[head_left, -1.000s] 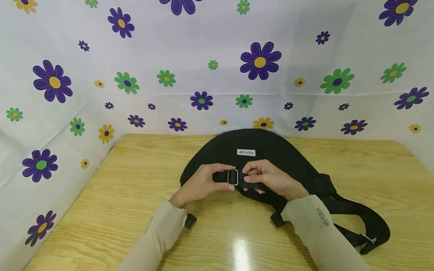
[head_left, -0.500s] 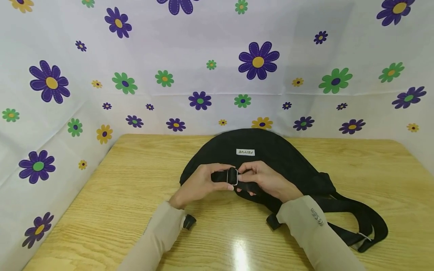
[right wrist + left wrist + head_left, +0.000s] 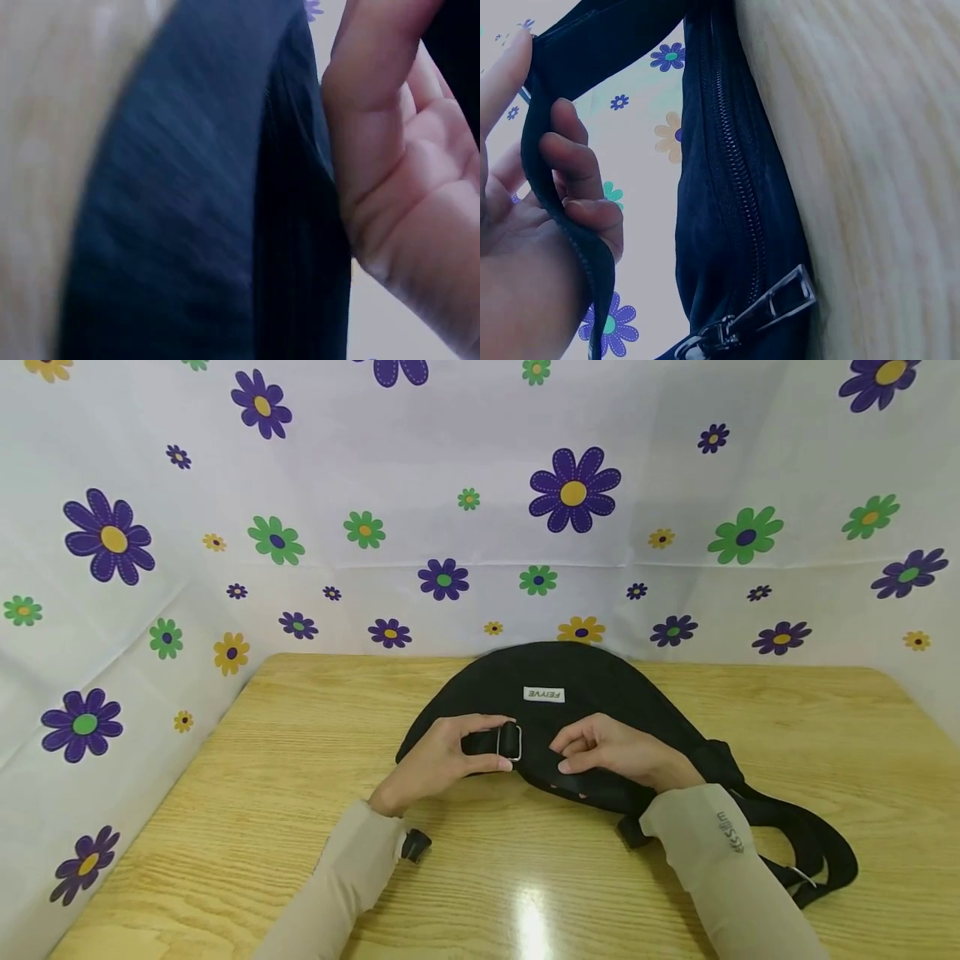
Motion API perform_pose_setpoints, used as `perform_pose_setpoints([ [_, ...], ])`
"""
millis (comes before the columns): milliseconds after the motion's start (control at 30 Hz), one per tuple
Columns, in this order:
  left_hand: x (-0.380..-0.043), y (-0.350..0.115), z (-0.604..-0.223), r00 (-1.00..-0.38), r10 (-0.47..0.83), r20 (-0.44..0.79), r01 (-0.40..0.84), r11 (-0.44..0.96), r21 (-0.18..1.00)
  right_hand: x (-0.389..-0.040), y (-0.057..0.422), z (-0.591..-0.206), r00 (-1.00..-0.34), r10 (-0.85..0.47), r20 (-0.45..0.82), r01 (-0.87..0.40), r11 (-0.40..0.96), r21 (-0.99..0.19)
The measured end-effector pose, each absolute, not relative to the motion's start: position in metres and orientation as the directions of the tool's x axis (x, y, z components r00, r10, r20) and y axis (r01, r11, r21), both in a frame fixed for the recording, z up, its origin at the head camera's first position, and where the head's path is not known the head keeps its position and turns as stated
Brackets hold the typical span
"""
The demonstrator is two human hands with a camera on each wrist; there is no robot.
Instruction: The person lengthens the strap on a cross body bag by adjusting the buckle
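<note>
A black crescent-shaped sling bag [image 3: 600, 685] with a white label [image 3: 543, 694] lies on the wooden table. In front of it, my left hand [image 3: 435, 756] pinches the metal strap adjuster buckle [image 3: 510, 742] between thumb and index finger. A loop of the black strap [image 3: 604, 49] runs past the left fingers in the left wrist view. To the buckle's right, my right hand [image 3: 622, 753] holds strap webbing, thumb above and two fingertips peeking out below. The right wrist view shows that hand [image 3: 405, 150] beside broad dark fabric, blurred.
A zipper [image 3: 735, 165] with a metal pull [image 3: 776, 304] runs along the bag's edge. The wide shoulder strap [image 3: 836, 852] loops out over the table [image 3: 300, 710] at right. A flower-printed cloth [image 3: 465, 443] hangs behind and to the left.
My right hand has drawn back rightward from the buckle after moving up close to it half a second ago. The left hand still pinches the buckle, shifted slightly left.
</note>
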State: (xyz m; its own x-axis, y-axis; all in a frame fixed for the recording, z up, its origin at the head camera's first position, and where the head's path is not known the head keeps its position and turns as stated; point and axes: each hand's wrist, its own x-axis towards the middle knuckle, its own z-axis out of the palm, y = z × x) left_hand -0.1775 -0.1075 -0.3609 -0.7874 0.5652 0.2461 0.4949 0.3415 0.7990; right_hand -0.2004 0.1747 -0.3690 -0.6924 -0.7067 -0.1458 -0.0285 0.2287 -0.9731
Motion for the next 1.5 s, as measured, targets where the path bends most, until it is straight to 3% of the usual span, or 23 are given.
perform_pose_setpoints([
  [200,-0.177,-0.108,-0.361,-0.792,0.558,0.249,0.493,0.342,0.800,-0.201,0.182,-0.367,-0.659,-0.730,-0.181,-0.020,0.258,-0.966],
  [467,-0.174,-0.107,-0.362,-0.808,0.534,0.249,0.475,0.341,0.811,-0.201,0.175,-0.374,-0.687,-0.723,-0.075,-0.083,0.180,-0.980],
  [900,-0.174,-0.106,-0.358,-0.817,0.520,0.251,0.467,0.341,0.816,-0.200,0.162,-0.374,-0.722,-0.685,-0.095,-0.034,0.173,-0.984],
  [1233,-0.174,-0.104,-0.357,-0.820,0.522,0.236,0.444,0.317,0.838,-0.200,0.159,-0.381,-0.731,-0.683,0.019,-0.023,-0.003,-1.000],
  [1500,-0.173,-0.101,-0.359,-0.806,0.556,0.204,0.429,0.309,0.849,-0.197,0.149,-0.380,-0.774,-0.633,-0.025,0.048,-0.020,-0.999],
])
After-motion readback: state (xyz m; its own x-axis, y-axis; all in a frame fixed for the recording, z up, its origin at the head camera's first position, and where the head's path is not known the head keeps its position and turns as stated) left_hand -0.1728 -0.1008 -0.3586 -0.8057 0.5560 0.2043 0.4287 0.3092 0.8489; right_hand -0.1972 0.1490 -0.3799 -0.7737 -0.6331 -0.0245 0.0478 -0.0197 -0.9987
